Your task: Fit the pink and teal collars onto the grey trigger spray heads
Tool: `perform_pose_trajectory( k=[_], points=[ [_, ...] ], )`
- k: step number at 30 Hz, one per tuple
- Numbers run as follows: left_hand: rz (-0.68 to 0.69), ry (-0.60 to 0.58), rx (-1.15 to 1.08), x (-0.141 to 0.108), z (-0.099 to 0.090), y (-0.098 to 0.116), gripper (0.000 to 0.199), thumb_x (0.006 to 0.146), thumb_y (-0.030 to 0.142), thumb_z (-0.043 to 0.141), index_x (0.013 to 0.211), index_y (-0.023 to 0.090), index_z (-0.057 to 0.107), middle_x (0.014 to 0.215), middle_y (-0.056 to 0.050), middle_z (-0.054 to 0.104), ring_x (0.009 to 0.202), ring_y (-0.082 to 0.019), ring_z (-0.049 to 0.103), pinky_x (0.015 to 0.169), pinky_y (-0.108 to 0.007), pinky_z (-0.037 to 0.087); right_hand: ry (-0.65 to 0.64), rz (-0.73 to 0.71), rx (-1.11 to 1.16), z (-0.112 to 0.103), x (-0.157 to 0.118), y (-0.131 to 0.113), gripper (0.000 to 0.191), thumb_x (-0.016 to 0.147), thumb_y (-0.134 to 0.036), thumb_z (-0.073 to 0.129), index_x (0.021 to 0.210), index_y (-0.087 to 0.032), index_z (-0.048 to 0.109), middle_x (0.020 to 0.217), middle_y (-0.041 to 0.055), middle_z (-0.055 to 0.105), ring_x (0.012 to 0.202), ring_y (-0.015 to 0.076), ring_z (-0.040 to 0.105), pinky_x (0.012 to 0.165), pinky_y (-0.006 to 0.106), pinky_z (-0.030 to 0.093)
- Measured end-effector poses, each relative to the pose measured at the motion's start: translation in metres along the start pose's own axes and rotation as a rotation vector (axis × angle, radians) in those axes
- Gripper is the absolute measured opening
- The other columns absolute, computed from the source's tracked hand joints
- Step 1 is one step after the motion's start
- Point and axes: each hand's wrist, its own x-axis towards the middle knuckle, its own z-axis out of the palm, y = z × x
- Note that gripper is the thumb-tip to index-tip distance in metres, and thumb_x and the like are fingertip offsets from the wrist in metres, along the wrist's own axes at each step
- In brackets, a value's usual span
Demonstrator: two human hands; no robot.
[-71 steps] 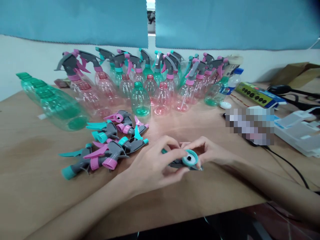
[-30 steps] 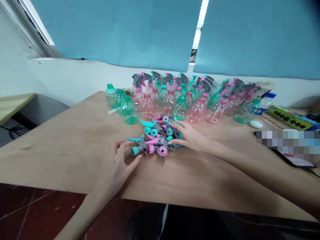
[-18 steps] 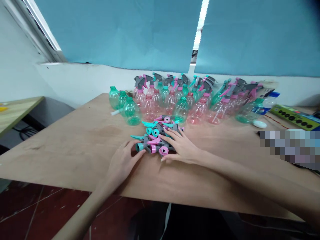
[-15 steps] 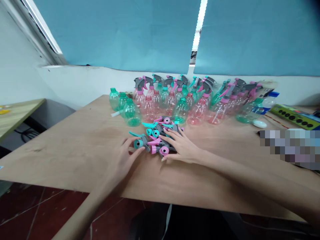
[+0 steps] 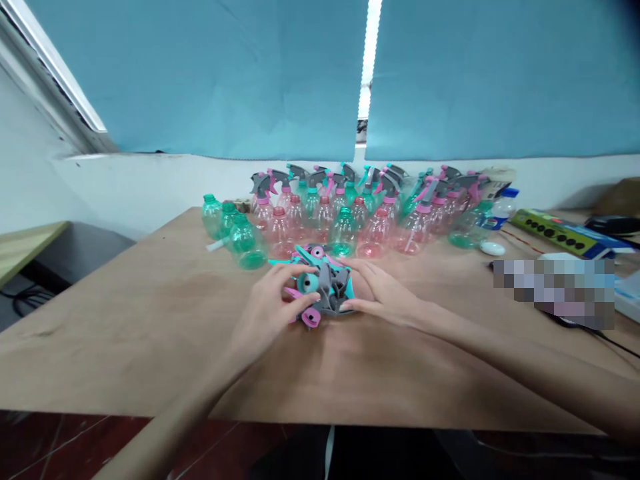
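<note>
A pile of spray trigger heads (image 5: 311, 319) in grey, pink and teal lies on the wooden table between my hands. My left hand (image 5: 273, 300) grips a grey and teal trigger head (image 5: 308, 283), thumb below and fingers above, its collar facing left. On the other side, my right hand (image 5: 383, 290) has thumb and fingers curled round a second grey and teal trigger head (image 5: 349, 285). The two heads come close together over the pile; whether they touch I cannot tell. Behind the pile stand open green bottles (image 5: 249, 245) and pink bottles (image 5: 280, 233).
Several bottles with trigger heads fitted (image 5: 423, 213) stand in rows near the wall. To the right are a capped clear bottle (image 5: 503, 208), a white oval object (image 5: 493, 248), a green box (image 5: 555, 233) and a pixelated item (image 5: 555, 290). The table's front edge (image 5: 390, 423) runs near me.
My left hand has carried its teal trigger head right, onto the pile. My right hand, earlier spread over the pile, now curls round a head at its right side. The view has shifted slightly.
</note>
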Motion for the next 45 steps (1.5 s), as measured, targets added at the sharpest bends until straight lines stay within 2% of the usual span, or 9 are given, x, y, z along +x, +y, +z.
perform_pose_trajectory(
  k=[3,6,9,12,18,21,30,38,45],
  points=[
    [0.074,-0.094,0.064,0.010,0.027,0.015,0.026,0.080,0.029,0.065,0.105,0.025,0.062,0.102,-0.002,0.057,0.079,-0.016,0.061,0.072,-0.033,0.054,0.110,-0.022,0.005,-0.015,-0.017,0.003,0.065,0.078,-0.052,0.063,0.131,-0.022,0.040,0.129,0.0132,0.052,0.120,0.0279,0.050,0.099,0.050,0.042],
    [0.191,-0.174,0.095,0.019,0.054,0.029,0.025,0.079,0.026,0.066,0.104,0.025,0.061,0.102,-0.001,0.057,0.091,-0.019,0.059,0.076,-0.034,0.052,0.111,-0.045,-0.034,-0.030,-0.035,0.009,0.057,0.076,-0.048,0.067,0.123,-0.021,0.049,0.118,0.0125,0.057,0.111,0.0269,0.055,0.093,0.046,0.047],
    [0.248,-0.218,0.050,0.030,0.080,0.039,0.025,0.079,0.023,0.066,0.104,0.024,0.059,0.100,-0.001,0.055,0.081,-0.016,0.059,0.072,-0.031,0.051,0.104,-0.040,-0.038,-0.043,-0.052,0.020,0.046,0.078,-0.043,0.066,0.116,-0.020,0.054,0.111,0.0112,0.059,0.104,0.0248,0.057,0.088,0.041,0.050],
    [0.203,-0.265,-0.050,0.040,0.107,0.046,0.028,0.079,0.020,0.066,0.106,0.023,0.058,0.098,0.000,0.053,0.069,-0.012,0.059,0.069,-0.030,0.051,0.117,0.019,-0.027,-0.054,-0.068,0.036,0.045,0.079,-0.040,0.067,0.117,-0.020,0.054,0.112,0.0104,0.057,0.104,0.0232,0.056,0.088,0.039,0.049],
    [0.089,-0.229,-0.326,0.042,0.163,0.050,0.022,0.081,0.017,0.062,0.102,0.021,0.056,0.100,-0.001,0.058,0.077,-0.014,0.060,0.072,-0.030,0.052,0.133,0.100,-0.005,-0.060,-0.090,0.067,0.023,0.079,-0.031,0.068,0.098,-0.019,0.064,0.097,0.0062,0.055,0.094,0.0196,0.055,0.080,0.033,0.049],
    [0.020,-0.239,-0.417,0.038,0.180,0.045,0.023,0.084,0.018,0.058,0.106,0.022,0.053,0.105,-0.003,0.058,0.080,-0.014,0.062,0.075,-0.031,0.053,0.137,0.132,0.006,-0.060,-0.095,0.076,0.015,0.079,-0.025,0.067,0.093,-0.020,0.066,0.095,0.0052,0.054,0.090,0.0183,0.055,0.077,0.031,0.049],
    [-0.089,-0.289,-0.489,0.044,0.176,0.037,0.023,0.086,0.022,0.054,0.109,0.021,0.053,0.114,-0.005,0.058,0.097,-0.020,0.063,0.081,-0.036,0.053,0.139,0.130,0.113,-0.052,-0.101,0.080,0.040,0.078,-0.032,0.070,0.115,-0.023,0.059,0.107,0.0072,0.052,0.103,0.0203,0.054,0.089,0.037,0.048],
    [-0.063,-0.223,-0.393,0.046,0.174,0.032,0.025,0.091,0.027,0.049,0.116,0.026,0.054,0.121,-0.004,0.058,0.110,-0.020,0.058,0.088,-0.036,0.051,0.163,0.138,0.134,-0.046,-0.094,0.075,0.038,0.080,-0.029,0.067,0.117,-0.022,0.058,0.113,0.0087,0.052,0.109,0.0207,0.053,0.094,0.039,0.048],
    [-0.021,-0.241,-0.357,0.044,0.173,0.038,0.026,0.090,0.020,0.050,0.114,0.026,0.056,0.121,-0.002,0.059,0.114,-0.020,0.055,0.090,-0.035,0.050,0.180,0.192,0.071,-0.048,-0.098,0.084,0.034,0.078,-0.031,0.068,0.111,-0.025,0.062,0.140,0.0108,0.038,0.130,0.0277,0.039,0.104,0.047,0.039]
  ],
)
